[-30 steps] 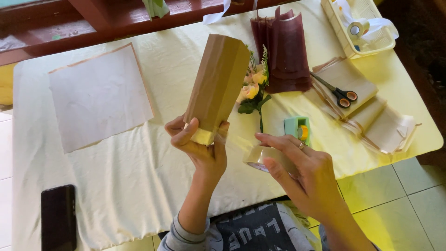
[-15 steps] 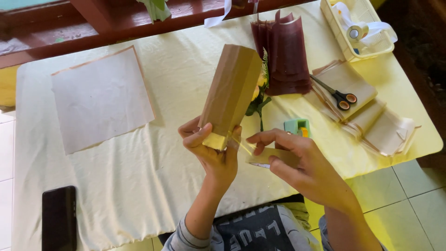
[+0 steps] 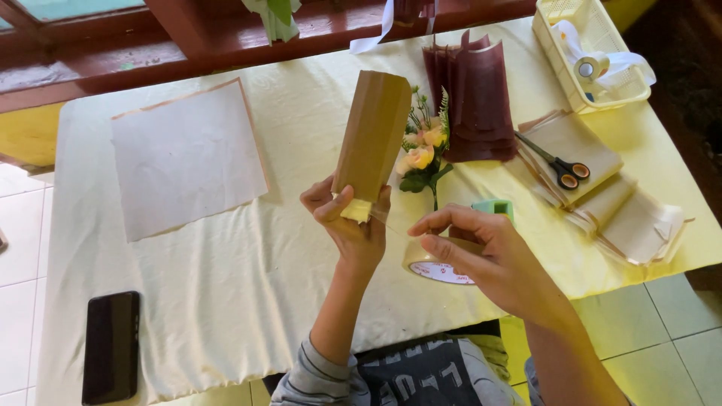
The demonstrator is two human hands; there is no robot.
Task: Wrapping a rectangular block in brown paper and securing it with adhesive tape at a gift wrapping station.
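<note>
A person seen from above works at a table (image 3: 226,301) covered with a pale yellow cloth. The left hand (image 3: 350,225) is raised over the table, fingers closed around the narrow bottom of a tall folded brown paper wrap (image 3: 374,135), which stands almost upright and leans slightly right; the thumb presses on a pale yellow patch at its base. The right hand (image 3: 489,252) is just to the right and a little lower, fingers curled over a roll of clear tape (image 3: 436,267), thumb and forefinger pinched together near the wrap's base; whether a strip of tape runs between them cannot be told. Behind the wrap lies a small bunch of peach flowers (image 3: 421,158) with green leaves, and beside it a stack of dark red sheets (image 3: 474,98). A small green object (image 3: 494,207) peeks out behind the right hand. Further right, scissors (image 3: 560,167) with black handles rest on brown paper pieces (image 3: 602,203). A cream basket (image 3: 560,30) at the top right corner holds ribbon. A grey paper sheet (image 3: 184,158) lies flat at left, and a black phone (image 3: 110,346) lies near the bottom left edge.
</note>
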